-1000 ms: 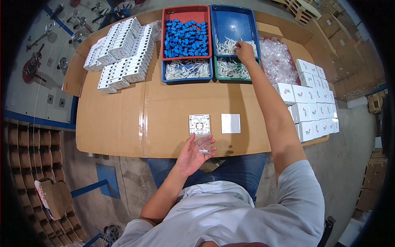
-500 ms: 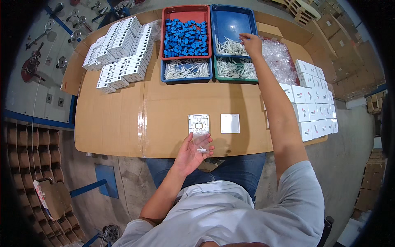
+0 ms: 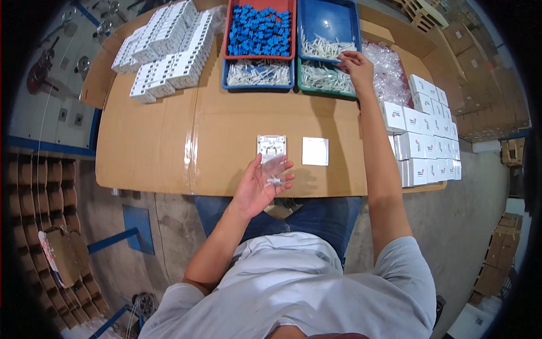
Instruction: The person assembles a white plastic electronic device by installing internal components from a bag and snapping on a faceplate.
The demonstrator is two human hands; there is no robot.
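Resting on its back above the table's near edge, my left hand (image 3: 254, 189) has its fingers curled around a small clear plastic bag (image 3: 275, 168) with a few small white pieces at its bottom. Just beyond it lies a white square mounting frame (image 3: 272, 143) with a central opening, and to its right a flat white square plate (image 3: 315, 151). My right hand (image 3: 358, 70) is stretched far forward, fingertips pinched at the near right corner of the upper blue tray (image 3: 327, 28), above the green tray (image 3: 327, 91). What the pinch holds cannot be made out. Both trays hold slender white pieces.
A red tray (image 3: 226, 45) of blue parts overlaps another blue tray (image 3: 257, 87) of white pieces. White boxed units (image 3: 169, 68) are stacked at left, white cartons (image 3: 420, 144) at right. Clear plastic bags (image 3: 384, 70) fill a red tray. Cardboard walls (image 3: 446, 79) border the table.
My right hand has drawn back from over the upper blue tray toward its near rim. My left hand still holds the bag. The whole view has shifted, with the table higher in the picture.
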